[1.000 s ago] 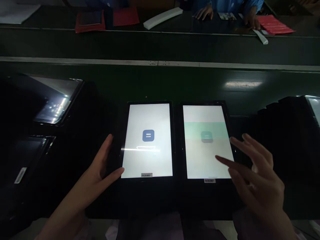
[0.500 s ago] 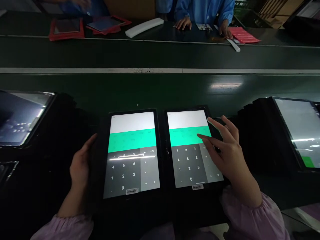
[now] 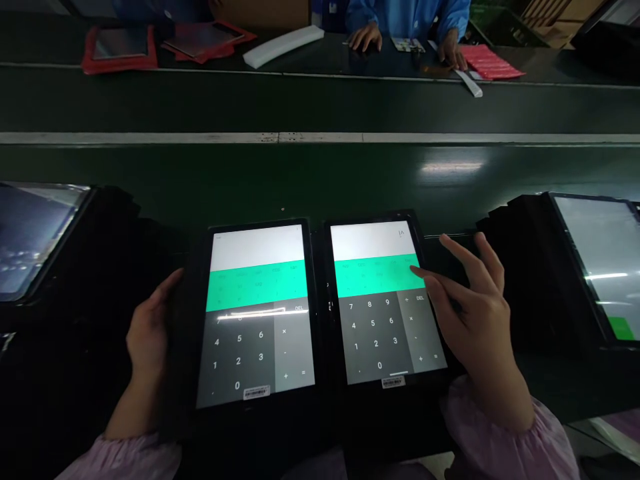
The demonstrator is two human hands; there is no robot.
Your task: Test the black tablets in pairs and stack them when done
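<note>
Shifted to the right since the earlier frame, my right grip (image 3: 470, 320) now spreads its fingers wider, and both tablets sit slightly lower in view.

Ahead of me runs a long dark-green conveyor worktop (image 3: 320, 180), with a pale stripe (image 3: 175, 138) along its middle. On the far side, a co-worker in a blue smock (image 3: 407, 10) stands among red tablet cases (image 3: 119, 43), a white foam strip (image 3: 283, 47) and a flat pink packet (image 3: 490, 61). Stacks of black tablets (image 3: 520, 267) sit to my left and right, apparently kept aside to leave room in front of me.

Directly before me, a black left tablet (image 3: 257, 267) and a black right tablet (image 3: 375, 280) lie side by side, almost touching. Both show a calculator with a white display, a green band and a grey keypad; placed this close, they seem easy to compare at a glance. My left grip (image 3: 147, 340) is closed around the left tablet's outer edge, likely to steady it. My right grip stays open, its index fingertip (image 3: 414, 269) at the right tablet's green band, though I cannot tell whether it touches the glass. A small barcode sticker (image 3: 257, 393) sits below the left screen.
</note>
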